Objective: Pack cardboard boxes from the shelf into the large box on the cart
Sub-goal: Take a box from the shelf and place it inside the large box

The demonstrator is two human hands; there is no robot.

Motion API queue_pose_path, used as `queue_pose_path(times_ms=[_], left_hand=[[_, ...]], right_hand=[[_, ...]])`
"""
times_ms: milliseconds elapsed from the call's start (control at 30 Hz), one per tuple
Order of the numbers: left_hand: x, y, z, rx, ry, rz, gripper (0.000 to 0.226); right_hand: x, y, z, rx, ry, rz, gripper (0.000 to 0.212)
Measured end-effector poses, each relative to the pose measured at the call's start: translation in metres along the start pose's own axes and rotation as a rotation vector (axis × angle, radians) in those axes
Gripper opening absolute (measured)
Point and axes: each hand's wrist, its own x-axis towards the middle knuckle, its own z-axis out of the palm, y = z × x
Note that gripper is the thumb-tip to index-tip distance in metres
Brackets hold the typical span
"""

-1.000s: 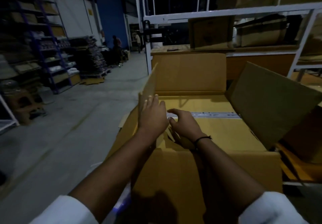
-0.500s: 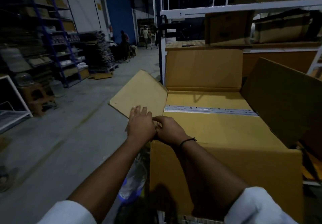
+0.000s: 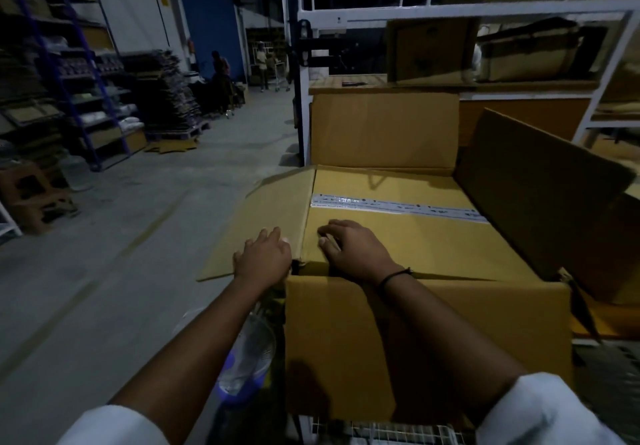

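Left flap (image 3: 270, 216) pressed lower under flat left hand (image 3: 265, 257); right hand (image 3: 356, 250) rests loose-fingered on taped box (image 3: 415, 247); dim concrete floor (image 3: 121, 237), shelving (image 3: 69, 81).

The scene is looking dim and bluish, with the corners sinking toward black. Light is falling from above onto the top of the box (image 3: 346, 340), and the tape (image 3: 398, 206) is throwing back a faint glare. A soft dark shadow is lying on the box's near wall. The wide lens is bending the shelf (image 3: 450, 12) posts and the left rack (image 3: 69, 64) outward. The far aisle (image 3: 266, 105) is showing grainy and soft, and the sleeves (image 3: 540, 413) are blurring at the bottom edge.
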Motion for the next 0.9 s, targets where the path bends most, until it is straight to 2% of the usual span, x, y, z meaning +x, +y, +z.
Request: queue_pose_path(times_ms=[267,367,467,600,733,900], left_hand=[[0.016,0.017,-0.007,-0.019,-0.036,0.132,0.056],[0.02,0.035,-0.002,-0.036,-0.026,0.238,0.051],[0.025,0.055,0.003,0.007,-0.001,0.304,0.052],[0.038,0.07,0.008,0.056,0.003,0.309,0.056],[0.047,0.076,0.01,0.077,0.005,0.296,0.059],[0.051,0.094,0.005,0.165,0.046,0.387,0.06]], right_hand=[[0.006,0.055,-0.037,-0.025,-0.043,0.256,0.036],[0.02,0.074,-0.047,-0.106,-0.089,0.314,0.045],[0.033,0.088,-0.049,-0.142,-0.113,0.331,0.054],[0.048,0.103,-0.049,-0.178,-0.164,0.35,0.063],[0.059,0.114,-0.045,-0.206,-0.194,0.358,0.064],[0.067,0.112,-0.054,-0.274,-0.192,0.316,0.054]])
